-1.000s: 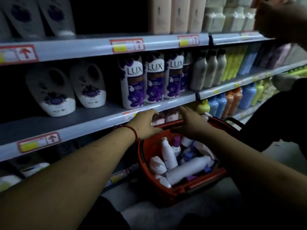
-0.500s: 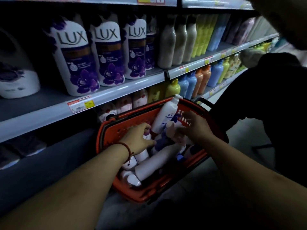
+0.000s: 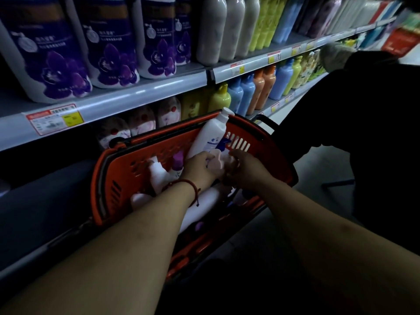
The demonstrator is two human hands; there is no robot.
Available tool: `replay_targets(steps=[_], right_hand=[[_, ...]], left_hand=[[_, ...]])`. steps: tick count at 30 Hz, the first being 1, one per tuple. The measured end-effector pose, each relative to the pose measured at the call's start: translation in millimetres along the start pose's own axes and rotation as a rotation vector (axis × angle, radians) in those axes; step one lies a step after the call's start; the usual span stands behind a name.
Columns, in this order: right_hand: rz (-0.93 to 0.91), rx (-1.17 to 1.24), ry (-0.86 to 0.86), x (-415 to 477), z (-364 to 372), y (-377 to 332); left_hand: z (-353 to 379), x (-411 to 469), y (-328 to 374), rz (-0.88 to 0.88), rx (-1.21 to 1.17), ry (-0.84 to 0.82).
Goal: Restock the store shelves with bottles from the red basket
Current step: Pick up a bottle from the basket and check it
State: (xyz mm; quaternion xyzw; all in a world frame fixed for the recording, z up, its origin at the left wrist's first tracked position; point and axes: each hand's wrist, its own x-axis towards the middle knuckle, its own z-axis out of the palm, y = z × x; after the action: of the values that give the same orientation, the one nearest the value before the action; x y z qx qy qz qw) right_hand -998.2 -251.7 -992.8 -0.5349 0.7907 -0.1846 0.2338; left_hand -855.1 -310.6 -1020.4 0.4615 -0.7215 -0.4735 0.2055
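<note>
Dim store aisle, grey shelf point(image 3: 141, 96) above red basket point(image 3: 136, 162); inside it, left hand point(image 3: 200, 168) and right hand point(image 3: 246, 172) curl round one pale pink bottle point(image 3: 218, 162) between them.

Sitting near centre, just before the shelving point(image 3: 136, 98): the basket point(image 3: 141, 155). Leaning inside against its far wall, top poking over the rim: a tall bottle point(image 3: 211, 135). Lying along the basket's bottom, under the left wrist: a long bottle point(image 3: 204, 201). Meeting inside, just near of the tall bottle: left hand point(image 3: 200, 167) and right hand point(image 3: 247, 171), both gripping a small bottle point(image 3: 218, 163) between them. Standing on the shelf above, far left: pouches point(image 3: 109, 53). Lining the lower shelf, behind the basket and off to its right: a row of bottles point(image 3: 259, 92). Occupying the right side, beside the basket: another person point(image 3: 363, 110).
</note>
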Motion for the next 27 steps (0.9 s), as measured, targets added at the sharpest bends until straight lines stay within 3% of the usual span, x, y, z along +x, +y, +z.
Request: replay_targets(steps=[11,20,24,27], right_hand=[[-0.153,0.111,0.096,-12.1,-13.2,6.3],[-0.245,0.357,0.055,-11.5,-12.8,-45.4],[-0.24,0.536,0.079,-13.2,-2.4,-78.5],[-0.249,0.638,0.111,-16.8,3.2,-106.6]], left_hand=[[-19.0,-3.8,40.8,0.153,0.053,0.181],[-90.4,-44.1,63.0,0.394,-0.016,0.182],[-110.9,-49.2,54.8,0.314,-0.278,0.258],[-128.0,-58.8,33.7,0.198,-0.296,0.411]])
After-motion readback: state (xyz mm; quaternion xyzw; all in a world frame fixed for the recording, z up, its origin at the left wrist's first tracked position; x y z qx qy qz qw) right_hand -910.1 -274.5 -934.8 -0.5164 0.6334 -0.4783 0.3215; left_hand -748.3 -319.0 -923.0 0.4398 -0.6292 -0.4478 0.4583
